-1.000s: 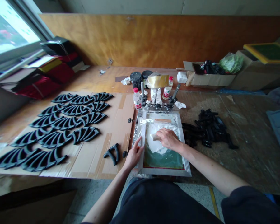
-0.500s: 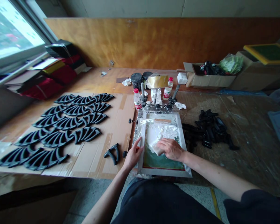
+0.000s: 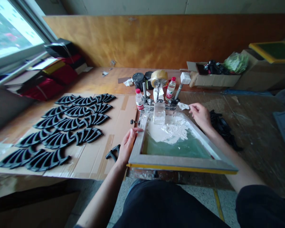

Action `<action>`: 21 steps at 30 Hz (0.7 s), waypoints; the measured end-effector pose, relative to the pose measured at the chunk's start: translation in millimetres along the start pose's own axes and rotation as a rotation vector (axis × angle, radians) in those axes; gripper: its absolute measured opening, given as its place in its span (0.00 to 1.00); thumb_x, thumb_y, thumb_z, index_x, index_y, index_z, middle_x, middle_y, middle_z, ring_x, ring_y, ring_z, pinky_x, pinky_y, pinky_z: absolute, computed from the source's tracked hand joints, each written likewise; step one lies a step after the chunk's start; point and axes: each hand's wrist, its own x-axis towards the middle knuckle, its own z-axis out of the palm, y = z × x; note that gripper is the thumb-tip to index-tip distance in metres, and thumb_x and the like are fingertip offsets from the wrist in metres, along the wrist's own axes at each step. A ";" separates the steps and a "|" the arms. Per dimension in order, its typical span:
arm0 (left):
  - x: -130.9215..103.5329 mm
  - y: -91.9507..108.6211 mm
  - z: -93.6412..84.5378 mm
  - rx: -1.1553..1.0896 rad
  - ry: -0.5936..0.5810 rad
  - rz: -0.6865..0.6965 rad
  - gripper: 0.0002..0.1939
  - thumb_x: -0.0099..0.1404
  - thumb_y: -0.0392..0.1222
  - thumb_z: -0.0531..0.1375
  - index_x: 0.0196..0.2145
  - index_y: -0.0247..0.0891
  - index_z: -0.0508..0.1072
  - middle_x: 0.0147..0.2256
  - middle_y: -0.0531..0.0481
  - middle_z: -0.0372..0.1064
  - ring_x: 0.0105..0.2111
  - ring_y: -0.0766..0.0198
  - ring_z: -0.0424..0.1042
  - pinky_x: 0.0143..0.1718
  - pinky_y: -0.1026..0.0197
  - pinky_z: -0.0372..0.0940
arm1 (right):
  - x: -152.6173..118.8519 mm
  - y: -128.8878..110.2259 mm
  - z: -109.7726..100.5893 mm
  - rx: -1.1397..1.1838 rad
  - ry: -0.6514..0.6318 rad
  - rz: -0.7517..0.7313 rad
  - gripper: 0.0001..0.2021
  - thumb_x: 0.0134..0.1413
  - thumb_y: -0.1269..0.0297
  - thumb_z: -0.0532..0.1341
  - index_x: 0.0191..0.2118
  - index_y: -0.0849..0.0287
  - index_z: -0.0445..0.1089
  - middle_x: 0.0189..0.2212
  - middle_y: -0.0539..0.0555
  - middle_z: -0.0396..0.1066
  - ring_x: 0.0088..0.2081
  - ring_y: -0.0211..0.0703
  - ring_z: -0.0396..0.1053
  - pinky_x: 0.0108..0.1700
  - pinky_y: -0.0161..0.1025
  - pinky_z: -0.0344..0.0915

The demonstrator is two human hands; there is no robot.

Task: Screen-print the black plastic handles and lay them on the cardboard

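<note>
A silver-rimmed printing screen (image 3: 180, 160) with green mesh is tilted up, its near edge raised toward me. White paste (image 3: 172, 131) lies across the far half of the mesh, and a clear scraper (image 3: 159, 114) rests at its far end. My left hand (image 3: 127, 142) is beside the left rim, index finger stretched onto it and thumb apart, not closed round it. Past the right rim, my right hand (image 3: 200, 117) pinches the edge of a crumpled white tissue (image 3: 183, 106). Metal hinge clamps (image 3: 160, 103) stand behind the screen.
Rows of black curved handles (image 3: 71, 123) cover cardboard on the left; a loose one (image 3: 112, 153) lies near my left hand. More black parts (image 3: 224, 129) are piled right. Two red-capped bottles (image 3: 171, 88), black tins (image 3: 138, 80) and a tape roll (image 3: 159, 77) stand behind.
The screen's near edge has risen from lying flat. My right hand has left the paste and moved right and away to the tissue; my left hand has shifted slightly left and farther away.
</note>
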 end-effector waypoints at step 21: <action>-41.2 -113.5 -10.8 -0.243 0.258 -0.522 0.21 0.61 0.58 0.56 0.39 0.35 0.70 0.34 0.44 0.75 0.29 0.62 0.75 0.30 0.61 0.69 | -110.0 -13.6 71.4 -0.155 -0.323 -0.158 0.08 0.63 0.66 0.54 0.40 0.57 0.71 0.41 0.56 0.73 0.47 0.45 0.67 0.51 0.41 0.62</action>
